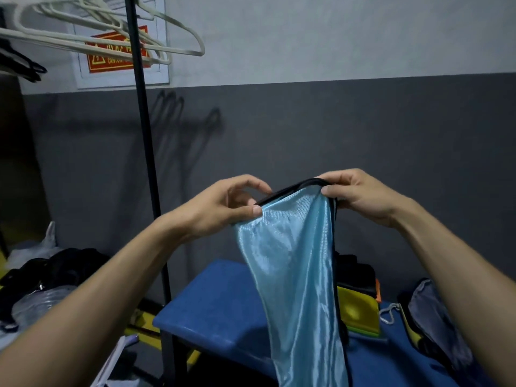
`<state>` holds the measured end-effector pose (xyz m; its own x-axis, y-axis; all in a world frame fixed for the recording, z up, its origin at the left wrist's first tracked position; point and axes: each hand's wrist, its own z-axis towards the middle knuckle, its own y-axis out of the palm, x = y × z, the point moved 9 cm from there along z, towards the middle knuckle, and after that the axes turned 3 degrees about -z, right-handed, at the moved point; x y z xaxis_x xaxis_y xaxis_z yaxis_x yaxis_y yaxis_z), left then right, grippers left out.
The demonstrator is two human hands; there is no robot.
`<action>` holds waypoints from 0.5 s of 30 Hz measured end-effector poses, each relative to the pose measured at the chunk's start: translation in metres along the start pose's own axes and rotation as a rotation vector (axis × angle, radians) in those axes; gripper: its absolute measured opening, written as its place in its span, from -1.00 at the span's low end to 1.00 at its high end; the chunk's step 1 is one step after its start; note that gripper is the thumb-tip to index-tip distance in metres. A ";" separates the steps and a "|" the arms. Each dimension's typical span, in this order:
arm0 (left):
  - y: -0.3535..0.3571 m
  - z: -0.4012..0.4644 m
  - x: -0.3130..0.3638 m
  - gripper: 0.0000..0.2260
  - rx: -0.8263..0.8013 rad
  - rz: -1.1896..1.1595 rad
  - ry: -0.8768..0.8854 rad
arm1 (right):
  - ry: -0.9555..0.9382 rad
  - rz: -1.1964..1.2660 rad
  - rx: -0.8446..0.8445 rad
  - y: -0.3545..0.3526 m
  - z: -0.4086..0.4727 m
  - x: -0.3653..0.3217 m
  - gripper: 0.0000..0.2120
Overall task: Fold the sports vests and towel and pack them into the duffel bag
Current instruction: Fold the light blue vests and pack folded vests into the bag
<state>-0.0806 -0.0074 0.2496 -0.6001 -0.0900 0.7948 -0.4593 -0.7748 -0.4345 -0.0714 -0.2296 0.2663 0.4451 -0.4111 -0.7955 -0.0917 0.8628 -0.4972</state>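
Observation:
A shiny light-blue sports vest (296, 275) with black trim hangs in the air in front of me, above the blue bench (212, 311). My left hand (226, 208) pinches its top edge at the left between thumb and fingers. My right hand (354, 194) pinches the top edge at the right, where the black trim bends. The cloth droops down past the bottom of the view. Behind it on the bench lie a yellow-green folded item (360, 311) with something black on top. An open dark bag (435, 317) sits at the right end of the bench.
A black rack pole (148, 163) stands left of the bench, with white hangers (111, 32) on its rail at the top left. Dark clothes and plastic bags (55, 275) lie piled at the lower left. A grey wall is close behind the bench.

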 end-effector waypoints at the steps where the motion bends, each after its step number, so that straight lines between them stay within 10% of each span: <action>1: 0.001 0.000 0.001 -0.78 0.004 0.012 0.014 | -0.015 -0.012 0.013 0.000 0.000 -0.001 -0.73; 15: 0.030 0.010 -0.024 -0.67 -0.044 0.049 -0.231 | -0.115 -0.125 0.024 0.021 -0.001 -0.040 -0.70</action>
<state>-0.0730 -0.0348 0.2220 -0.4590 -0.2720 0.8458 -0.4642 -0.7383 -0.4893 -0.0926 -0.1956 0.2876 0.5505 -0.4803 -0.6828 -0.0085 0.8147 -0.5799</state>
